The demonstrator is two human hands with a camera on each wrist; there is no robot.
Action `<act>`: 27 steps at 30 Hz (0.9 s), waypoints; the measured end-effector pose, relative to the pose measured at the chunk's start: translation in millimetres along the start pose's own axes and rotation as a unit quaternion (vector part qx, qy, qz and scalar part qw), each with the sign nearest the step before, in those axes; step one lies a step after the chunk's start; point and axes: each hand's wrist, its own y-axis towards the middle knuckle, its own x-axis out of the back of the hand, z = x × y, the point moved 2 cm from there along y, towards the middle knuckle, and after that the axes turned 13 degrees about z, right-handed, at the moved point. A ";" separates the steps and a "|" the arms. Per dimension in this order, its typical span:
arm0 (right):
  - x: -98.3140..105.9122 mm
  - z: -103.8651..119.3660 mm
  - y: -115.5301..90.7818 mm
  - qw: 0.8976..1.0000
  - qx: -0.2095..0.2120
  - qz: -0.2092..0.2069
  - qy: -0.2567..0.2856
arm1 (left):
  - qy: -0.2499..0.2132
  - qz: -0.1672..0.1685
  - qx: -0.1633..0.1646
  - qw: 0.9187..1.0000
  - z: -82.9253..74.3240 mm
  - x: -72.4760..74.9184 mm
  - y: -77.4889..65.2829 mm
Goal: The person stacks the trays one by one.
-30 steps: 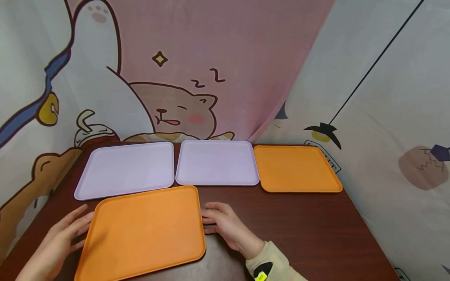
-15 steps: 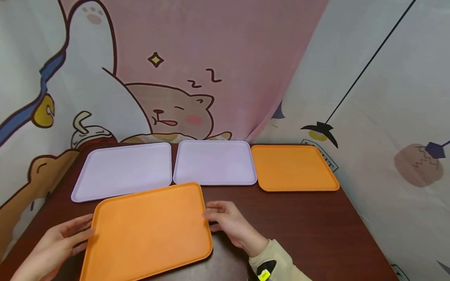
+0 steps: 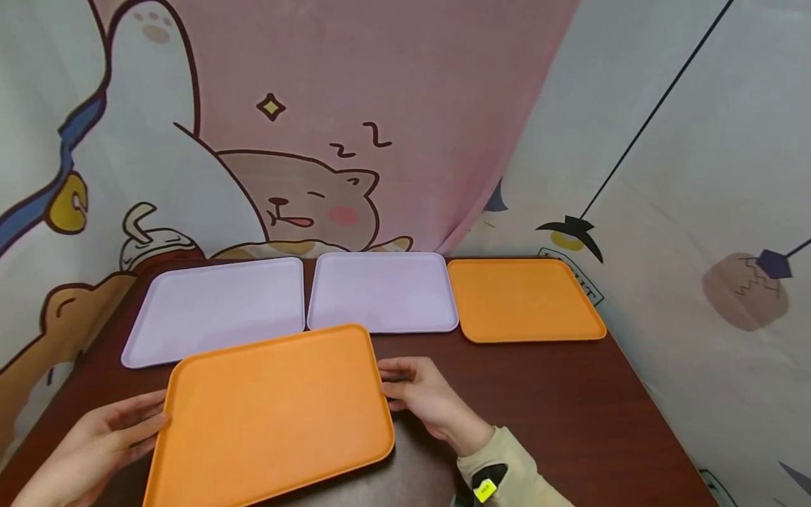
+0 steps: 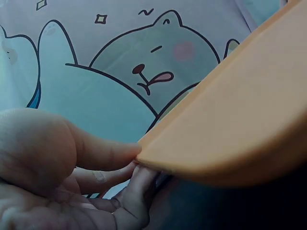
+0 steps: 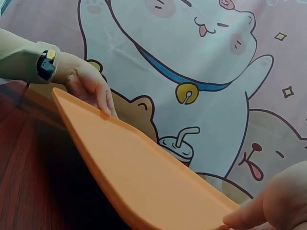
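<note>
An orange rectangular tray (image 3: 272,415) is held at both short sides, slightly askew, in the front left of the head view. My left hand (image 3: 95,443) grips its left edge, thumb at the rim and fingers beneath, as the left wrist view shows with the tray's corner (image 4: 216,139). On the opposite edge my right hand (image 3: 431,401) pinches the rim, thumb on top. In the right wrist view the tray (image 5: 144,167) is raised over the table, with a dark shadow under it. The fingers below the tray are partly hidden.
Along the back of the dark wooden table (image 3: 538,422) lie a lilac tray (image 3: 222,303), a second lilac tray (image 3: 383,292) and another orange tray (image 3: 526,299), side by side. Behind them hangs a cartoon-printed cloth (image 3: 412,105). The held tray overlaps the left lilac tray's front edge in the head view.
The front orange tray has come up off the table and shifted slightly right in view. Both hands have closed on its edges. The back trays stay in place while the view drifts slightly.
</note>
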 end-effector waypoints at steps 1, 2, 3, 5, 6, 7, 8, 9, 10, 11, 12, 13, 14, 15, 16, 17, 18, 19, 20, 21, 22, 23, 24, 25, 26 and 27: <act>1.7 -0.4 -0.5 1.000 0.004 0.000 0.002 | -0.009 -0.001 0.000 1.000 -0.3 0.3 -0.1; 3.4 -0.7 -1.2 1.000 0.006 0.000 0.005 | -0.017 -0.001 -0.002 1.000 -0.6 0.7 -0.2; 5.1 -0.9 -2.0 1.000 0.008 0.001 0.008 | -0.023 -0.001 -0.004 1.000 -0.9 0.8 -0.4; 8.8 -1.1 -4.0 1.000 0.011 0.004 0.014 | -0.034 0.000 -0.013 0.999 -1.3 0.9 -0.8; 10.7 -1.2 -5.1 1.000 0.013 0.005 0.018 | -0.038 0.001 -0.019 0.999 -1.5 0.5 -1.1; 12.7 -1.2 -6.1 1.000 0.014 0.007 0.022 | -0.044 0.002 -0.024 0.999 -1.7 -0.1 -1.2; 14.7 -1.0 -7.3 1.000 0.015 0.007 0.024 | -0.049 0.004 -0.031 0.998 -1.9 -0.8 -1.3; 16.5 -0.8 -8.6 0.999 0.016 0.008 0.027 | -0.054 0.005 -0.038 0.998 -2.1 -1.7 -1.3; 18.3 -0.6 -9.8 0.999 0.018 0.008 0.029 | -0.062 0.008 -0.045 0.997 -2.1 -2.7 -1.2; 20.1 -0.7 -10.8 0.999 0.019 0.009 0.032 | -0.071 0.011 -0.052 0.996 -2.2 -3.9 -1.3; 21.7 -0.4 -12.1 0.999 0.020 0.011 0.037 | -0.079 0.014 -0.059 0.995 -2.1 -5.2 -1.2; 23.2 0.0 -13.3 0.999 0.020 0.012 0.040 | -0.090 0.017 -0.068 0.993 -2.1 -6.1 -1.0; 24.8 0.1 -14.4 0.999 0.020 0.012 0.043 | -0.099 0.019 -0.077 0.992 -2.3 -7.3 -0.8; 26.3 0.2 -15.6 0.999 0.019 0.012 0.045 | -0.108 0.022 -0.085 0.990 -2.6 -8.5 -0.6; 27.9 0.4 -16.7 0.999 0.018 0.012 0.046 | -0.119 0.027 -0.091 0.988 -3.1 -9.7 -0.1; 29.4 0.6 -17.9 0.999 0.016 0.010 0.047 | -0.128 0.033 -0.097 0.986 -3.6 -11.3 0.4; 31.0 1.0 -19.2 0.999 0.015 0.009 0.044 | -0.137 0.039 -0.100 0.985 -4.2 -12.7 1.1; 32.8 1.0 -20.2 0.999 0.013 0.008 0.041 | -0.148 0.044 -0.101 0.983 -5.3 -14.4 1.9; 34.4 1.3 -21.4 0.999 0.012 0.008 0.038 | -0.155 0.050 -0.101 0.981 -6.3 -16.5 2.6; 36.1 1.4 -22.5 0.999 0.011 0.008 0.035 | -0.162 0.057 -0.102 0.980 -7.1 -18.5 3.3; 37.8 1.7 -23.9 0.999 0.011 0.009 0.032 | -0.169 0.064 -0.102 0.978 -7.8 -20.5 4.0; 39.6 1.5 -25.1 0.999 0.010 0.008 0.031 | -0.175 0.070 -0.103 0.977 -8.4 -22.4 4.6; 41.3 1.6 -26.3 0.999 0.010 0.009 0.030 | -0.179 0.072 -0.102 0.976 -9.3 -24.3 5.3; 42.9 1.7 -27.6 0.999 0.009 0.009 0.034 | -0.182 0.072 -0.104 0.975 -10.1 -26.5 5.9; 44.4 1.9 -28.9 0.999 0.010 0.010 0.036 | -0.184 0.072 -0.108 0.974 -10.6 -28.5 6.6; 46.0 1.8 -30.0 0.999 0.011 0.009 0.039 | -0.186 0.072 -0.112 0.974 -11.2 -30.6 7.5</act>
